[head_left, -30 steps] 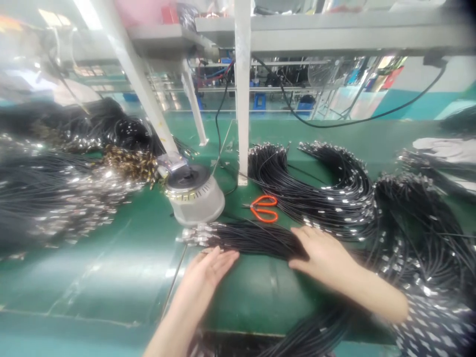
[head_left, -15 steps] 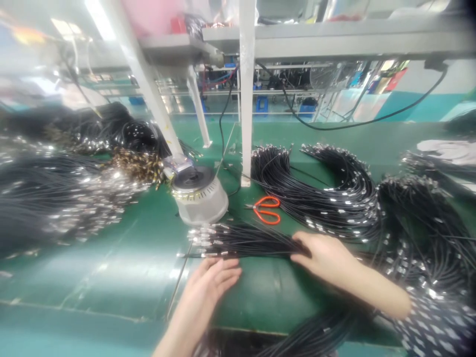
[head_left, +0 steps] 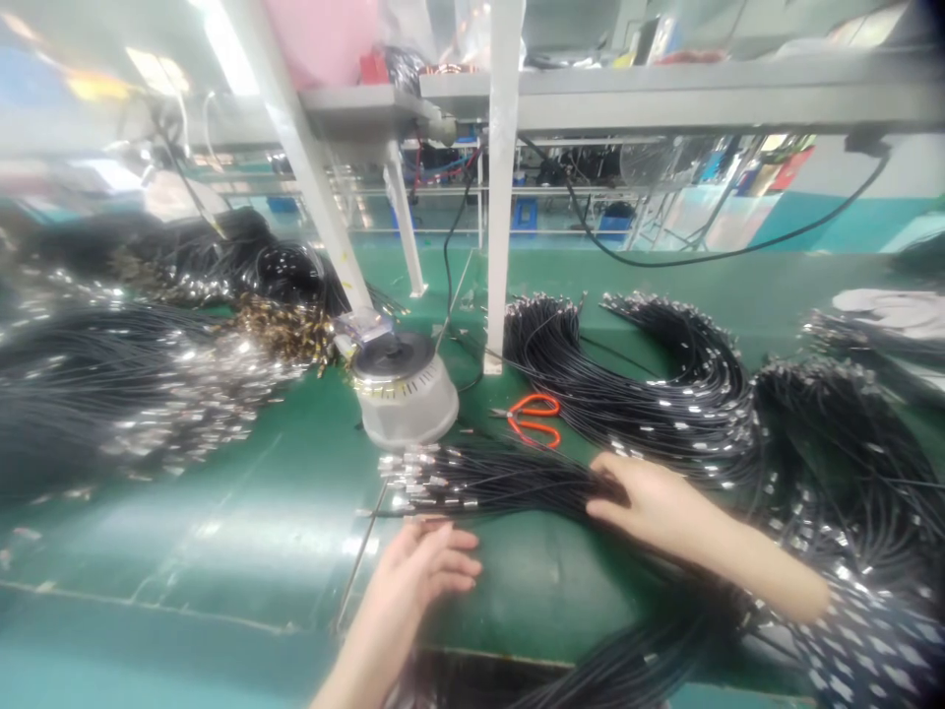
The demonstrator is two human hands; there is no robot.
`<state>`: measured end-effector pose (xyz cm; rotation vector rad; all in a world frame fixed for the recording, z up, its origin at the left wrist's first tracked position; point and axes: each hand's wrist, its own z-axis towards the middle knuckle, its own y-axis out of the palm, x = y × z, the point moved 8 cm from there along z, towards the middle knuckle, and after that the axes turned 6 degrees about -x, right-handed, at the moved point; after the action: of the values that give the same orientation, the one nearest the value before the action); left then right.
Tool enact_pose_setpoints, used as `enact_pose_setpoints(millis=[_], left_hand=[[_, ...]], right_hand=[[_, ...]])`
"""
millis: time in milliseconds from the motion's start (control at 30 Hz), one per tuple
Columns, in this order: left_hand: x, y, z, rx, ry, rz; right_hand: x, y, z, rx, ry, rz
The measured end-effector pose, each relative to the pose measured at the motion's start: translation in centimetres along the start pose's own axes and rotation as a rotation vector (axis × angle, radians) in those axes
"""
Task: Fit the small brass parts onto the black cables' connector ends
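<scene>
A bundle of black cables (head_left: 517, 480) with silvery metal ends lies across the green table, its ends pointing left. My right hand (head_left: 639, 497) is wrapped round the bundle's right part, thumb and fingers on either side. Just below the metal ends, my left hand (head_left: 428, 563) is held with its fingers stretched and slightly apart, holding nothing. Its fingertips come close to the lower edge of the bundle; I cannot tell whether they touch it. Beyond the bundle lie orange-handled scissors (head_left: 535, 418), and a round white device with a dark top (head_left: 406, 394) stands to their left.
Curved bundles of black cables (head_left: 664, 394) lie at the right, with more cables (head_left: 849, 423) beside them. Large cable heaps (head_left: 110, 384) cover the left side. A white post (head_left: 502, 217) rises from the green table (head_left: 251, 551). More cables (head_left: 627, 665) hang at the front edge.
The view has shifted slightly. My right hand keeps its grip on the cable bundle. My left hand's fingers have spread a little more, and the hand sits slightly lower against the bundle.
</scene>
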<state>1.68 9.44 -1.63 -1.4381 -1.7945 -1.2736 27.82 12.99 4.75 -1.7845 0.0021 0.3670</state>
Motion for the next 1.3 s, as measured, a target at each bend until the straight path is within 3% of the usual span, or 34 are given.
enact_pose_setpoints(millis=[133,367,533,733,900,1000,1133,1300], left_hand=[[0.1,-0.2,0.0,0.008,-0.002,0.017],[0.3,-0.4,-0.1,0.047,-0.003,0.050],[0.5,-0.3,-0.2,0.073,0.022,0.040],[0.3,-0.4,-0.1,0.065,0.016,0.038],[0.5,-0.1,0.0,0.048,0.019,0.051],[0.6,-0.1,0.0,0.048,0.021,0.062],[0.4,-0.5,-0.1,0.060,0.038,0.061],[-0.1,-0.8,0.1,0.041,0.013,0.077]], right_hand=[[-0.6,-0.8,0.1,-0.085,-0.008,-0.027],[-1.3,-4.2,-0.3,-0.161,-0.034,-0.011],[-1.2,-4.4,-0.4,-0.174,0.011,0.082],[-0.8,-4.0,-1.6,-0.264,-0.001,0.375],[1.1,-6.3,-2.8,-0.125,-0.053,0.897],[0.6,-5.0,-2.6,-0.142,-0.002,0.741],[-1.3,-3.0,-0.9,-0.046,0.049,0.152],[-2.0,-1.7,0.5,-0.048,0.061,-0.002]])
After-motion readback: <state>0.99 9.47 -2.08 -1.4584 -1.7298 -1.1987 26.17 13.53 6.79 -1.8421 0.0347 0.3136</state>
